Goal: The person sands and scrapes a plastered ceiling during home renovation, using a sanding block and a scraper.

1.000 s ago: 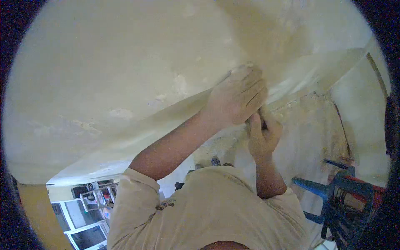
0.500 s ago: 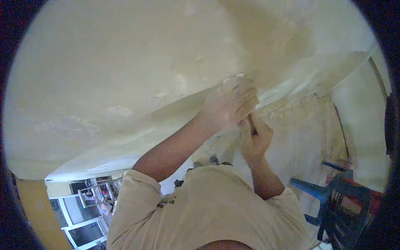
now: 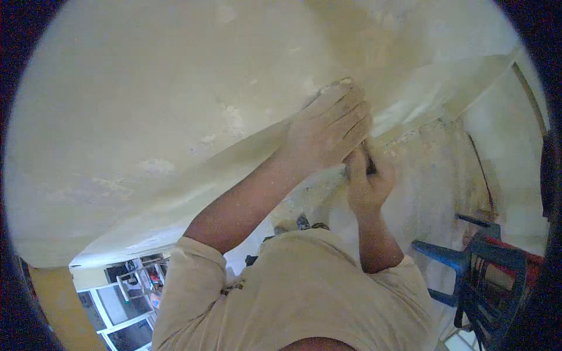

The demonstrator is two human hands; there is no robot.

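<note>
My left hand (image 3: 328,126) presses against the pale plastered wall (image 3: 158,93), its fingers bent together. A thin pale edge with a dark rim shows beyond its knuckles; what it belongs to is hidden. Just below, my right hand (image 3: 372,181) is closed in a fist, touching or almost touching the left fingers. A dark gap shows between its thumb and fingers, and I cannot make out what it grips. Around the hands the wall has rough, patchy spots and a brownish smear above.
Stacked dark plastic chairs (image 3: 486,275) stand at the lower right, with something red (image 3: 521,257) on them. At the lower left are a white-framed window (image 3: 126,316) and a cluttered rack (image 3: 140,284). A stained surface (image 3: 427,175) with a dark crack lies to the right.
Both hands have shifted slightly up and to the right in the view, staying close together. The chairs and window have shifted a little with the camera.
</note>
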